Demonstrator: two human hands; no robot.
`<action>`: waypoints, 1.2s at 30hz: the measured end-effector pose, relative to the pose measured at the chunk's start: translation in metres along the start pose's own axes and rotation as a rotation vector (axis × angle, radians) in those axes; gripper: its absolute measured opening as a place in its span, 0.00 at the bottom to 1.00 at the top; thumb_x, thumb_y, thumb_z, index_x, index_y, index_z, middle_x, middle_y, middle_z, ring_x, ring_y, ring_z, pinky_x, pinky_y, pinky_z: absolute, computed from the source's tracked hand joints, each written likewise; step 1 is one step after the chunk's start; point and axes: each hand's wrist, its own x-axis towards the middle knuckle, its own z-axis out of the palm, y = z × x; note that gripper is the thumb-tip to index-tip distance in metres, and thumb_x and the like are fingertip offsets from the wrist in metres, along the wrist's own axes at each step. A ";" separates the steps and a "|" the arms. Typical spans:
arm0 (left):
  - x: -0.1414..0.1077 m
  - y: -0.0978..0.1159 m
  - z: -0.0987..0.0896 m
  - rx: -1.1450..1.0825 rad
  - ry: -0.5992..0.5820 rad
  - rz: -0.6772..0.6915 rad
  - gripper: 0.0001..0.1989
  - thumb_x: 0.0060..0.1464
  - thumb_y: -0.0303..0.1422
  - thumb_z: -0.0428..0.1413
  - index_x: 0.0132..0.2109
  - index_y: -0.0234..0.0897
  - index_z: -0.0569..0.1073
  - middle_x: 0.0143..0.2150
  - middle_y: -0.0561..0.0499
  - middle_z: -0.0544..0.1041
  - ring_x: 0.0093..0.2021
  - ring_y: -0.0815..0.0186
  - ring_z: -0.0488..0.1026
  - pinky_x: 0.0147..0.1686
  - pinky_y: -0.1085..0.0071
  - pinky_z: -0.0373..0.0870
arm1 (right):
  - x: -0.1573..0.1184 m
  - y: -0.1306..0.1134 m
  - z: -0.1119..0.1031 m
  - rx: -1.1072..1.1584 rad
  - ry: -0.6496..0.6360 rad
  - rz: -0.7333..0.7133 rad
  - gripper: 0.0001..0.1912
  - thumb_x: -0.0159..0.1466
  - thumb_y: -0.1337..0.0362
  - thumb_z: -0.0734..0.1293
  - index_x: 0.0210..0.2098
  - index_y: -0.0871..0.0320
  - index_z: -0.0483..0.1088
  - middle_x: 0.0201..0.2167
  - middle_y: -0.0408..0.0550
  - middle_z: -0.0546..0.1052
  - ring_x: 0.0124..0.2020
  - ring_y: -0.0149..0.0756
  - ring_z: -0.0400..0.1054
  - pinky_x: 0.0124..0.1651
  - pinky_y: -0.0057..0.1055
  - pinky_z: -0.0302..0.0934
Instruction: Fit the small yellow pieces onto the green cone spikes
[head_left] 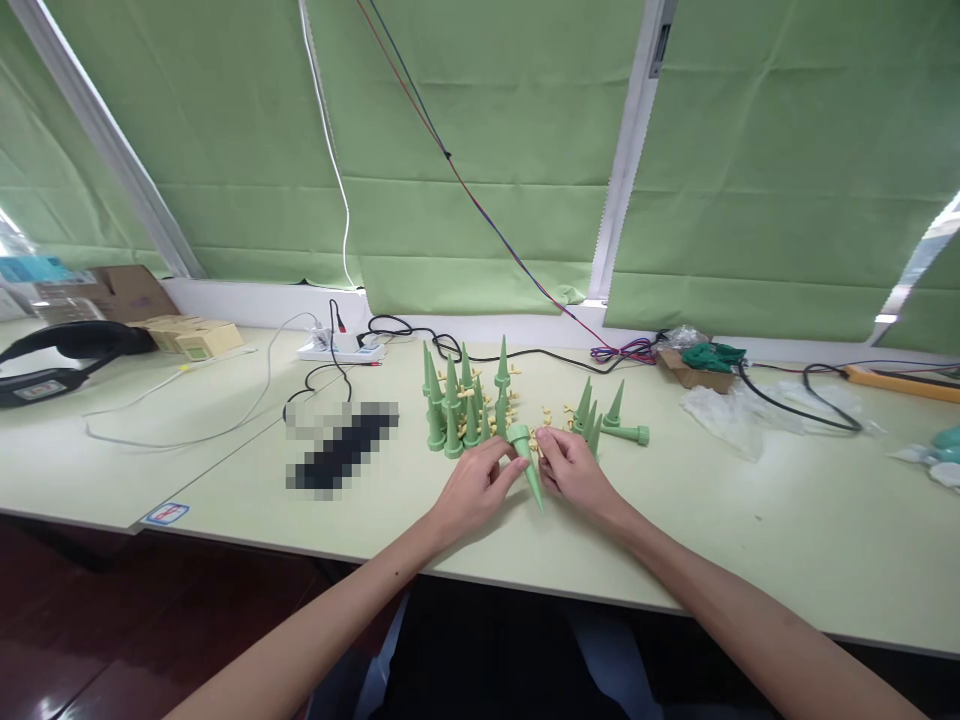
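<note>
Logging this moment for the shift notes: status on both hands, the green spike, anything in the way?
Left hand holding green spike, tip angled down. Right hand close beside it. Upright spikes crowd just beyond.

The lone view looks forward and down from the wearer's head (only one camera here), close above the counter, facing green blinds.

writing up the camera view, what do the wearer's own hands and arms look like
Both the left hand and right hand are bare, without gloves. No sleeves show on the forearms; there is no watch or bracelet, and no cable on either arm.
</note>
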 end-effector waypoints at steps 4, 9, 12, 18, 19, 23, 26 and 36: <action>0.000 -0.001 0.001 0.014 0.007 0.038 0.15 0.66 0.38 0.46 0.33 0.36 0.67 0.32 0.51 0.67 0.31 0.67 0.64 0.30 0.71 0.59 | 0.002 0.000 0.001 0.113 -0.030 0.064 0.25 0.65 0.44 0.61 0.23 0.54 0.51 0.15 0.33 0.49 0.13 0.25 0.44 0.15 0.26 0.43; -0.001 -0.002 0.002 0.008 0.046 0.086 0.13 0.66 0.34 0.47 0.35 0.35 0.70 0.34 0.50 0.68 0.32 0.68 0.66 0.32 0.71 0.62 | 0.004 0.000 0.001 0.197 -0.031 0.089 0.27 0.62 0.43 0.64 0.21 0.55 0.52 0.14 0.33 0.50 0.12 0.22 0.45 0.14 0.25 0.41; -0.002 -0.004 0.003 0.003 0.105 0.119 0.12 0.65 0.32 0.49 0.33 0.35 0.70 0.34 0.51 0.68 0.32 0.68 0.66 0.32 0.72 0.63 | 0.004 -0.002 0.002 0.198 -0.023 0.101 0.28 0.61 0.42 0.64 0.20 0.55 0.52 0.13 0.33 0.51 0.11 0.22 0.47 0.14 0.24 0.41; -0.002 -0.010 0.005 -0.036 0.188 0.173 0.07 0.62 0.28 0.52 0.42 0.38 0.75 0.40 0.50 0.71 0.32 0.70 0.67 0.30 0.74 0.63 | 0.003 -0.006 0.003 0.181 -0.050 0.127 0.29 0.59 0.39 0.65 0.18 0.56 0.54 0.11 0.33 0.53 0.10 0.22 0.49 0.13 0.23 0.41; -0.002 -0.011 0.005 -0.035 0.194 0.175 0.07 0.62 0.28 0.52 0.42 0.38 0.75 0.40 0.50 0.71 0.31 0.71 0.67 0.30 0.75 0.63 | 0.003 -0.006 0.004 0.176 -0.053 0.130 0.29 0.58 0.39 0.65 0.18 0.56 0.54 0.11 0.33 0.53 0.10 0.22 0.49 0.13 0.23 0.41; -0.002 -0.012 0.007 0.008 0.204 0.136 0.05 0.61 0.28 0.53 0.41 0.38 0.73 0.38 0.51 0.70 0.27 0.73 0.63 0.28 0.75 0.62 | 0.004 -0.004 0.004 0.163 -0.031 0.146 0.28 0.60 0.41 0.64 0.18 0.56 0.54 0.11 0.33 0.54 0.10 0.22 0.49 0.13 0.23 0.40; -0.001 -0.010 0.007 0.006 0.201 0.054 0.04 0.61 0.29 0.53 0.43 0.36 0.71 0.36 0.52 0.70 0.24 0.73 0.61 0.28 0.74 0.61 | 0.006 -0.003 0.003 0.168 0.018 0.129 0.26 0.61 0.43 0.65 0.19 0.56 0.55 0.11 0.32 0.52 0.10 0.22 0.48 0.13 0.23 0.41; 0.001 -0.002 -0.002 -0.163 0.095 -0.101 0.25 0.68 0.41 0.39 0.25 0.35 0.64 0.22 0.54 0.66 0.24 0.69 0.62 0.30 0.71 0.58 | 0.002 -0.005 -0.001 0.012 -0.055 -0.018 0.24 0.66 0.48 0.62 0.20 0.57 0.58 0.13 0.36 0.61 0.10 0.23 0.52 0.15 0.24 0.45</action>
